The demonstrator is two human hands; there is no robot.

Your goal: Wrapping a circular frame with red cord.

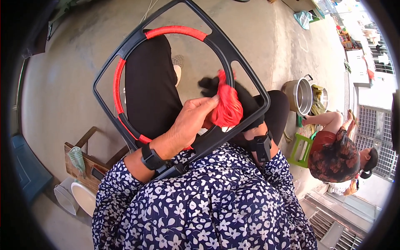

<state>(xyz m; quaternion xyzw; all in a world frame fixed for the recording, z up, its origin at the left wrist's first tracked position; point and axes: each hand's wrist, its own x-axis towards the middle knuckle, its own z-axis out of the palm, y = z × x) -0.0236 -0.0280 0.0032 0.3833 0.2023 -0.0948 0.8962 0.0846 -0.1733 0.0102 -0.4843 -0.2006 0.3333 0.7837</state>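
A black square frame with an inner ring (239,54) rests tilted across my lap. Red cord (177,32) is wound tightly round several stretches of the ring. My left hand (193,114) is bare and pinches a loose red cord bundle (228,109) between thumb and fingers at the ring's right side. Beyond that bundle is my right hand (246,100), in a black glove, reaching through or behind the frame. Its fingers are blurred and partly hidden by the cord and ring, and red strands run up beside them.
At the left stand a wooden stool (85,164) with a striped cloth (76,160) on it, and a white basin (84,197). To the right, another person (337,156) sits near a green stool (301,151), a metal pot (299,96) and long leaves (318,104).
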